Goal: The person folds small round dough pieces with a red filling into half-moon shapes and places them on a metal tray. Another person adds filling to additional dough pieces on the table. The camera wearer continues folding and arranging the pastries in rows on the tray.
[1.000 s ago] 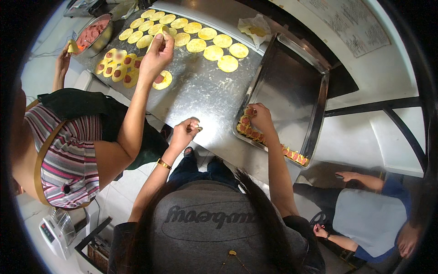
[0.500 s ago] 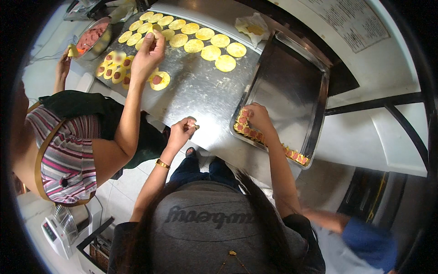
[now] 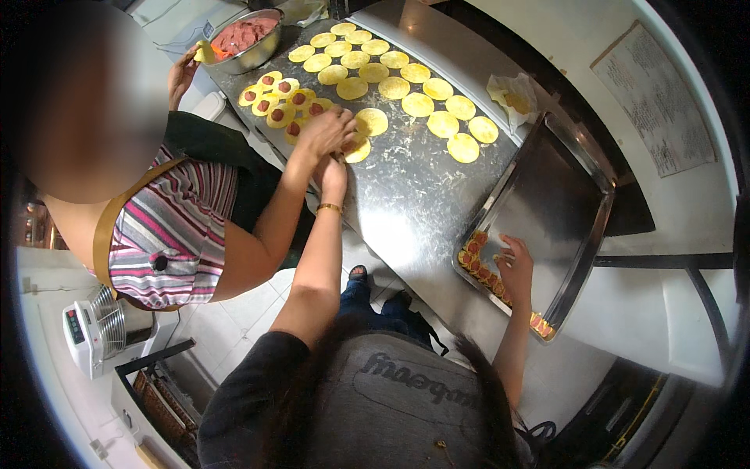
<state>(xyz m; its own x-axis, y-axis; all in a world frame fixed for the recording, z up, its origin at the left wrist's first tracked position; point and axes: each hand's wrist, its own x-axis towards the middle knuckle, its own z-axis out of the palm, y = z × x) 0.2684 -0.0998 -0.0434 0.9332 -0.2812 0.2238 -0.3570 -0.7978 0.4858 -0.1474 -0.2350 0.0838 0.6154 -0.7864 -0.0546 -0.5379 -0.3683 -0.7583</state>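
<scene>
My left hand is stretched to the table's near left edge, by the filled wrappers. A co-worker's hand lies against it and hides its fingers. Round yellow dumpling wrappers with pink filling balls are grouped beyond. Over the steel tray, my right hand hovers with fingers apart, holding nothing visible. Beside it, small open-topped dumplings line the tray's near left corner and near edge. Plain yellow wrappers lie flat in rows across the steel table.
On the left stands a co-worker in a striped top, whose other hand holds a yellow wrapper beside a metal bowl of pink filling. Crumpled paper sits behind the tray. A white machine stands at the lower left.
My left hand has reached far left to the co-worker's hand, which came down to the wrappers. My right hand has lifted off the dumplings. The whole view has shifted.
</scene>
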